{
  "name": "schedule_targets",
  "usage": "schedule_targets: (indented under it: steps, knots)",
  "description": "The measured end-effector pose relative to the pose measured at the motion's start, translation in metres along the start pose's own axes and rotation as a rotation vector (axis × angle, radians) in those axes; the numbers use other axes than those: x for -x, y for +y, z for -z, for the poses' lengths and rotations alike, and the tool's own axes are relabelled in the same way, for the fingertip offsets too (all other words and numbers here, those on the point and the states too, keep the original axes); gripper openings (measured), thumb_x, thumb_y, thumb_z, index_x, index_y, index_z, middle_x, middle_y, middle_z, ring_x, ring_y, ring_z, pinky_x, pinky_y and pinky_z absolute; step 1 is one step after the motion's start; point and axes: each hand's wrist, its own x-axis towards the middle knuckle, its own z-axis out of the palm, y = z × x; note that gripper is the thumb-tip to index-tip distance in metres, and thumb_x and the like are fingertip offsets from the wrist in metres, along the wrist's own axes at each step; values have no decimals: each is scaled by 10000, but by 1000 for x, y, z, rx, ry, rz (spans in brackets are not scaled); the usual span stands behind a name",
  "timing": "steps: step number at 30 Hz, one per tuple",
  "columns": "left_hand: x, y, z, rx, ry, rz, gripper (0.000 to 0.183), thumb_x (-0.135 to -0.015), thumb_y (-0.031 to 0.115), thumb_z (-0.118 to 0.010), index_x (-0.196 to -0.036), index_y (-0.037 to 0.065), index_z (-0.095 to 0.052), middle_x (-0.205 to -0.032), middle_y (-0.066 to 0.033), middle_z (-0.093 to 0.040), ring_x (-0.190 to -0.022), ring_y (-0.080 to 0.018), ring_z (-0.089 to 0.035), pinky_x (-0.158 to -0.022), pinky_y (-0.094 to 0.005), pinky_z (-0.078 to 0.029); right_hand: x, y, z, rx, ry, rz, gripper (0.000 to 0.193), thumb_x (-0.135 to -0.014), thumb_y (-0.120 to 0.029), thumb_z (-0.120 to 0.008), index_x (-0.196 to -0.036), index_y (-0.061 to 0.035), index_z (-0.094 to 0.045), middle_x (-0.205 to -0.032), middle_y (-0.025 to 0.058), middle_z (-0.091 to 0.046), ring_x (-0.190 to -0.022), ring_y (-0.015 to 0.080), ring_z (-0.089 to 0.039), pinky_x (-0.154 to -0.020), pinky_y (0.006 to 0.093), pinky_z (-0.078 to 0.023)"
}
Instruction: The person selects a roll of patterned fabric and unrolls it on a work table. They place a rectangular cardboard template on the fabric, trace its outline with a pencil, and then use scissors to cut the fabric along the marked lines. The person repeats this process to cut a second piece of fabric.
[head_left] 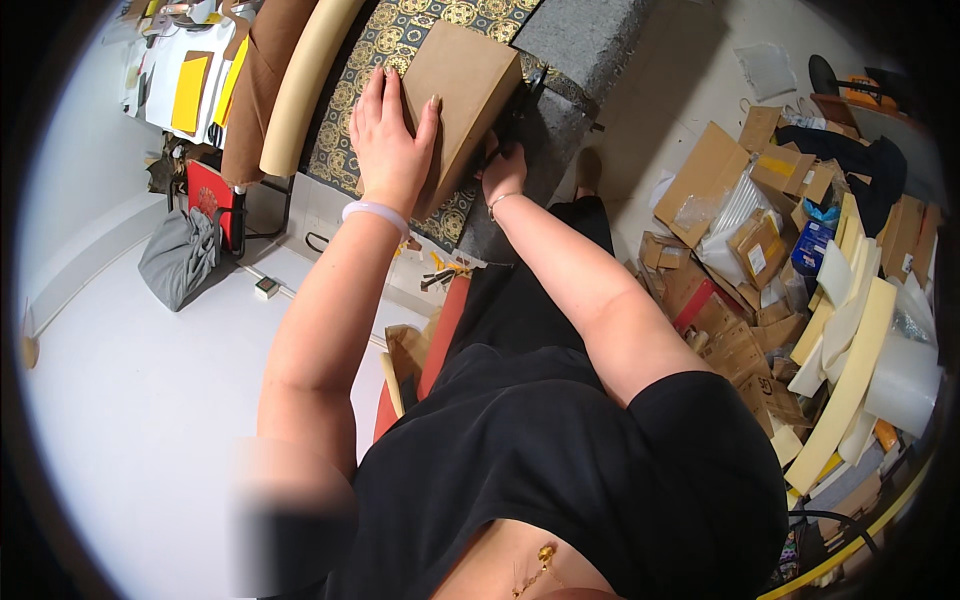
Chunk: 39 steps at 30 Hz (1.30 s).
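Observation:
A plain brown box (460, 75) lies at an angle on the black-and-gold patterned cloth (335, 125) of the work table. My left hand (388, 145) rests on the box's left part, with the fingers and thumb spread apart over its top face. Beside the box's right side, my right hand (503, 172) is closed around the dark handle of what look like black scissors (522, 108). Their tip points away from me, along the box's edge. The box's shadow and my fingers partly hide the handles.
Grey felt (585, 45) covers the table's right part. A cream roll (305, 95) and brown sheet material (262, 90) stand at left. A grey bag (180, 258) sits on the floor. Cardboard boxes (705, 180) and foam strips (850, 370) pile up at right.

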Motion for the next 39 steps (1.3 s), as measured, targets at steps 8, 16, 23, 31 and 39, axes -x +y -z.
schedule_targets:
  steps: [8, 16, 23, 31, 39]
  knots:
    - [-1, 1, 1, 3, -1, 4, 666, -988, 445, -653, -1493, 29, -528, -1571, -165, -476, -1415, -373, -464, -1209, -505, -315, -8, 15, 1, -147, -15, 8, 318, -1036, -293, -669, -1097, -4, -550, -813, 109, -623, -541, 191, -561, -440, 350, -446]
    - [-1, 4, 5, -10, -20, 22, 666, -1004, 412, -640, -1533, 36, -492, -1596, -177, -459, -1427, -380, -462, -1203, -487, -329, -27, 20, 10, -477, -87, -90, 154, -1069, -161, -561, -956, -58, -547, -734, 74, -597, -500, 177, -511, -412, 340, -396]
    - [-4, 7, 8, -6, -41, 50, 666, -993, 389, -662, -1531, 35, -492, -1602, -165, -455, -1431, -379, -459, -1204, -490, -333, -47, -35, 25, -183, 3, 37, 236, -1084, -213, -546, -878, -102, -517, -668, 22, -571, -498, 165, -528, -408, 316, -415]
    - [-6, 11, 16, 7, -107, 81, 685, -975, 357, -691, -1551, 53, -476, -1609, -171, -447, -1471, -359, -426, -1224, -481, -317, -90, -160, 157, 374, -606, -88, 410, -1027, -437, -688, -902, -108, -477, -643, -5, -510, -531, 103, -502, -510, 285, -457]
    - [-9, 10, 19, -6, -118, 81, 664, -954, 312, -700, -1521, 28, -502, -1604, -177, -454, -1446, -384, -453, -1211, -479, -353, -128, -218, 216, 895, -902, -235, 449, -1006, -435, -724, -835, -128, -446, -609, -2, -517, -491, 101, -500, -487, 278, -443]
